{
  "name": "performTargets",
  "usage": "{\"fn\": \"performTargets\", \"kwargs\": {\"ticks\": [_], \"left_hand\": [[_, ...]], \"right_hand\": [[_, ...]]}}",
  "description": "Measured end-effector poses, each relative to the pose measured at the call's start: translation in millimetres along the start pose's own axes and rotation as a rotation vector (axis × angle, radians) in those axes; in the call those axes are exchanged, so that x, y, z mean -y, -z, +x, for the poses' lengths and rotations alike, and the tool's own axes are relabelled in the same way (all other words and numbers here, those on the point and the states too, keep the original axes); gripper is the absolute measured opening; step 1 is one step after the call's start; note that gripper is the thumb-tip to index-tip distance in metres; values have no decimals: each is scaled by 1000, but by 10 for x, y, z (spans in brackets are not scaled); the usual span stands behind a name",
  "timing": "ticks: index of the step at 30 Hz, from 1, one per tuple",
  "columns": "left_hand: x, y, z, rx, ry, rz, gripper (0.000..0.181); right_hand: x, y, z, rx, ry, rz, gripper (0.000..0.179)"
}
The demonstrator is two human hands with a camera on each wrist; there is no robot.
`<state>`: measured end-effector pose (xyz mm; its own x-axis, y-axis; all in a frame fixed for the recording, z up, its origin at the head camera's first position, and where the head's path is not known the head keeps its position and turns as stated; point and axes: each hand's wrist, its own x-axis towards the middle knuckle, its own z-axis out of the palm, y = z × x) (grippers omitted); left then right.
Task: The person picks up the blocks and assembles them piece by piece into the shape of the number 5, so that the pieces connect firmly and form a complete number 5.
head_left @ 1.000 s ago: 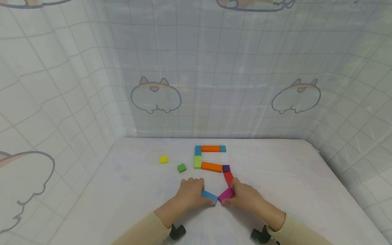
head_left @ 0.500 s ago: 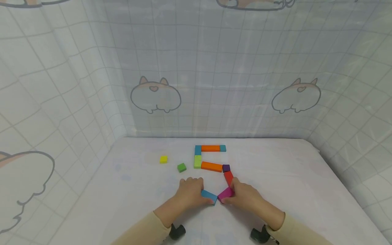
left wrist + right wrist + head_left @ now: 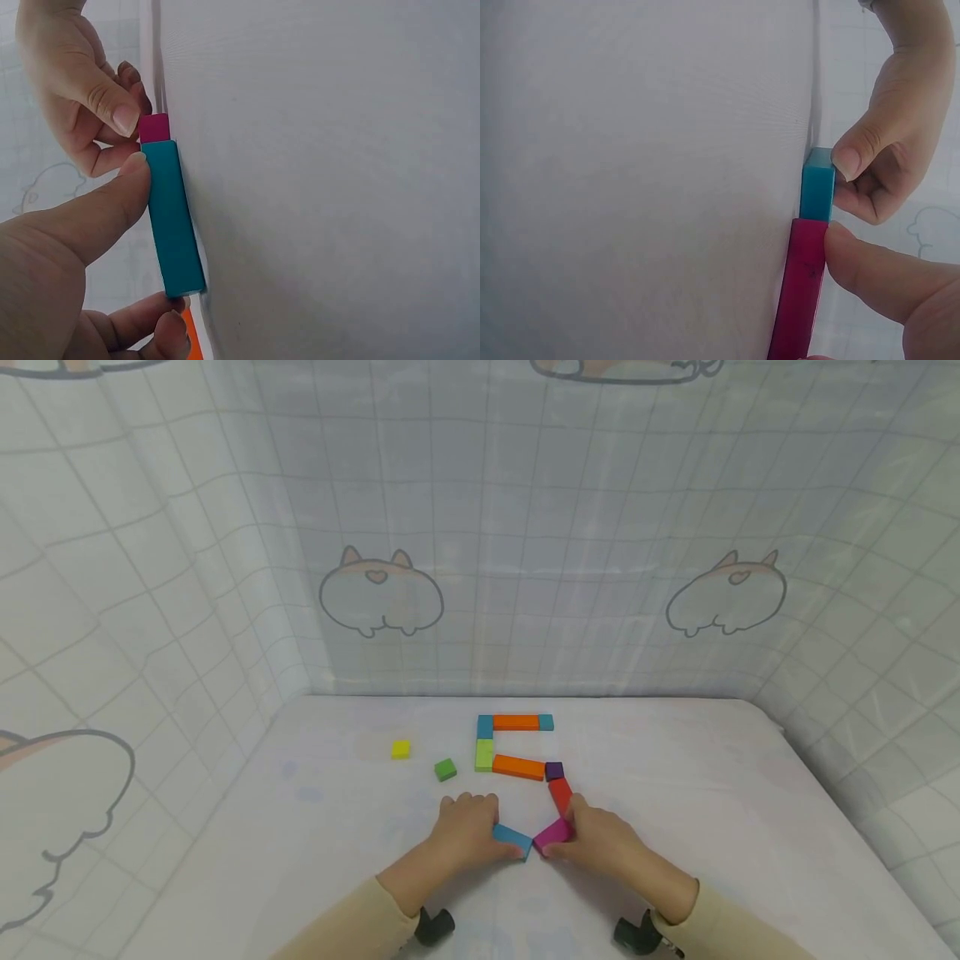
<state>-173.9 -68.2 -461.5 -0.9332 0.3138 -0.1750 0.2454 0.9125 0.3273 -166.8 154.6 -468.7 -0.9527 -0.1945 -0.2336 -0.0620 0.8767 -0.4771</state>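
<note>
My left hand (image 3: pixel 467 833) pinches a blue block (image 3: pixel 513 841) between thumb and fingers; the left wrist view shows the thumb at one end and fingers at the other. With thumb and fingers, my right hand (image 3: pixel 606 839) grips a magenta block (image 3: pixel 552 837). The two blocks meet at their near corners on the white table, slanting in a shallow V. A red block (image 3: pixel 560 796) runs from the magenta block up to a small purple block (image 3: pixel 554 771), its lower end partly behind the right fingers. An orange block (image 3: pixel 518 767) continues leftward from the purple one.
A light green block (image 3: pixel 484 755), a blue block (image 3: pixel 485 727), another orange block (image 3: pixel 516 722) and a small blue block (image 3: pixel 546 722) continue the line at the back. A green block (image 3: pixel 446 769) and a yellow block (image 3: pixel 401 749) lie apart to the left.
</note>
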Motion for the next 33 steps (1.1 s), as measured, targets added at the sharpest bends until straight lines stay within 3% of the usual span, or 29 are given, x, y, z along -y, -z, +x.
{"fn": "performTargets", "kwargs": {"ticks": [19, 33], "left_hand": [[20, 29, -40, 9, 47, -44, 55], [45, 44, -50, 3, 13, -48, 46]], "right_hand": [[4, 44, -23, 23, -19, 43, 60], [-18, 51, -28, 15, -26, 30, 58]]}}
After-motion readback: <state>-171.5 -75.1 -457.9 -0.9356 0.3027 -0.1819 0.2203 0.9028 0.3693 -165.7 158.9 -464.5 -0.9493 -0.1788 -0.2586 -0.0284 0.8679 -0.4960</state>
